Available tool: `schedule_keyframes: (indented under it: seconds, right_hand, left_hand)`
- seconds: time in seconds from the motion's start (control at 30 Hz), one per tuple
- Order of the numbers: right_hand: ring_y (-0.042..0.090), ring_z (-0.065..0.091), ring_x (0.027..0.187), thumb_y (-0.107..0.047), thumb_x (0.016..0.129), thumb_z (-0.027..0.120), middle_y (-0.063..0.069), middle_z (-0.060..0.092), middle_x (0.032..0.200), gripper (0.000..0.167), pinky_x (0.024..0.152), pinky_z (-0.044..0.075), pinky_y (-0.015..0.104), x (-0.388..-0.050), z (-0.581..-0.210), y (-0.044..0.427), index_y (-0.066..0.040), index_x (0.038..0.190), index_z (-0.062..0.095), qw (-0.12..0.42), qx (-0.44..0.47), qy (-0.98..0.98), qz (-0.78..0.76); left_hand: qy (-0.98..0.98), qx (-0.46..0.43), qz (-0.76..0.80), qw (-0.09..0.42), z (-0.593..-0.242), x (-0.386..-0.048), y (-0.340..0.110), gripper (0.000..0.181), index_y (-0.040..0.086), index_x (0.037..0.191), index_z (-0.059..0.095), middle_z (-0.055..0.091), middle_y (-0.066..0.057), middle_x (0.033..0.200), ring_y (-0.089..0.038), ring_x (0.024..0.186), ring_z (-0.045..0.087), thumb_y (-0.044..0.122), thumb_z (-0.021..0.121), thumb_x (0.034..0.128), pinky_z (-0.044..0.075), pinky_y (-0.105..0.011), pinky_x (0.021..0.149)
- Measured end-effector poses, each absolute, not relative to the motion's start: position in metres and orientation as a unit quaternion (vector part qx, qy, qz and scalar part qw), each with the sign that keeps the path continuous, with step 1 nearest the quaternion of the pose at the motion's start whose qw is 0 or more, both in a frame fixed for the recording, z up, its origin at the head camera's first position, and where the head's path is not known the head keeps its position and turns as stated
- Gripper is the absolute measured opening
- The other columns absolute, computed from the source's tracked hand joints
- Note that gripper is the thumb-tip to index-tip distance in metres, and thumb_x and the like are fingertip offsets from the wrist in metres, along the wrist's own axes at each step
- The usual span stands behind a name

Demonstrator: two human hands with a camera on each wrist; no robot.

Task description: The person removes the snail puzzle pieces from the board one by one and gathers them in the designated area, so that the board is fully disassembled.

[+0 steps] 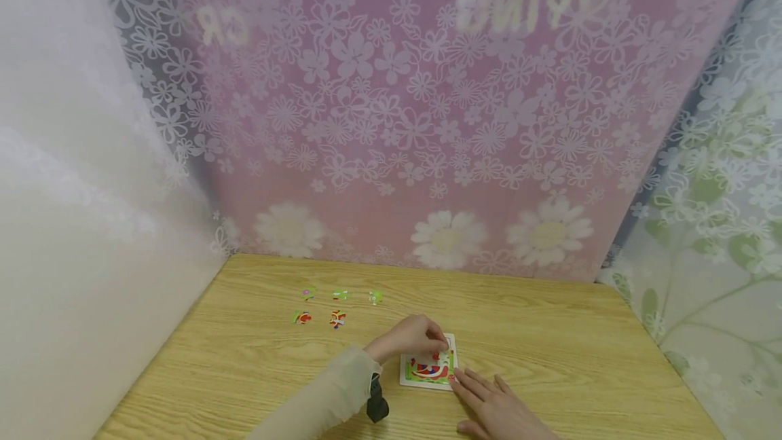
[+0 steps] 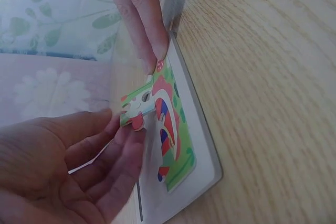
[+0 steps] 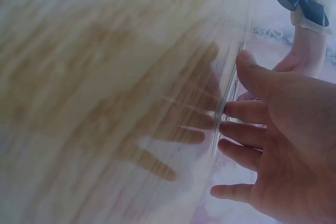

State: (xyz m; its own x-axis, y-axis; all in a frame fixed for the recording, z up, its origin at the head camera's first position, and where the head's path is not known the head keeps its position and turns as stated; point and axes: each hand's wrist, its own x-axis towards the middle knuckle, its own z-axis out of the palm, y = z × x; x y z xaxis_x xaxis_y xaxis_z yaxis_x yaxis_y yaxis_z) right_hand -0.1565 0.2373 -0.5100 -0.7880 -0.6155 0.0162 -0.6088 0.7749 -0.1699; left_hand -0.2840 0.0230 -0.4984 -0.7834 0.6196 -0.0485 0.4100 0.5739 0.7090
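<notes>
A small white-framed puzzle board (image 1: 403, 381) lies near the table's front edge, with joined green, red and blue pieces (image 2: 182, 153) along one side of it. Over the board, my left hand (image 1: 415, 335) pinches a green and white piece (image 2: 140, 101) with a red tab between thumb and fingers; its far end meets the joined pieces, and whether it is seated I cannot tell. My right hand (image 1: 497, 409) lies on the table with fingers extended, fingertips touching the board's right side. In the right wrist view, the right hand (image 3: 294, 135) shows its spread fingers.
Several loose puzzle pieces lie apart in two rows at the back left of the table, among them a green one (image 1: 375, 297) and a red and white one (image 1: 337, 319). Flowered sheets (image 1: 427, 121) hang behind and beside the table (image 1: 537, 331).
</notes>
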Motion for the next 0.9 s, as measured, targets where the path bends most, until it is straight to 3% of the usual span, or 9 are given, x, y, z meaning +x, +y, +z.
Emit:
schedule_keyframes:
  seconds: [0.2,0.6,0.9]
  right_hand:
    - [0.037,0.052,0.133,-0.055,0.099,0.055,0.017,0.054,0.147,0.069,0.095,0.046,0.069,-0.156,-0.509,0.237,-0.001,0.144,0.055,0.004,-0.332,0.94,-0.08]
    - [0.034,0.055,0.132,-0.055,0.099,0.057,0.015,0.057,0.145,0.068,0.093,0.048,0.067,-0.156,-0.509,0.237,-0.003,0.143,0.057,-0.015,-0.342,0.938,-0.059]
    - [0.034,0.054,0.132,-0.056,0.098,0.057,0.015,0.057,0.144,0.069,0.094,0.047,0.067,-0.155,-0.508,0.234,-0.003,0.142,0.058,-0.01,-0.338,0.94,-0.05]
  left_hand:
    - [0.878,0.283,0.361,0.138,-0.502,-0.285,0.022,0.006,0.018,0.085,0.08,0.072,0.011,0.073,0.001,0.066,0.06,0.02,0.078,0.091,0.049,-0.018,0.07]
    - [0.858,0.293,0.399,0.139,-0.505,-0.284,0.015,0.006,0.019,0.085,0.081,0.072,0.012,0.073,0.0,0.065,0.064,0.02,0.078,0.0908,0.052,-0.018,0.067]
    - [0.809,0.261,0.506,0.145,-0.502,-0.292,0.007,0.008,0.014,0.097,0.079,0.074,0.006,0.084,-0.015,0.075,0.071,0.02,0.073,0.0953,0.06,-0.025,0.066]
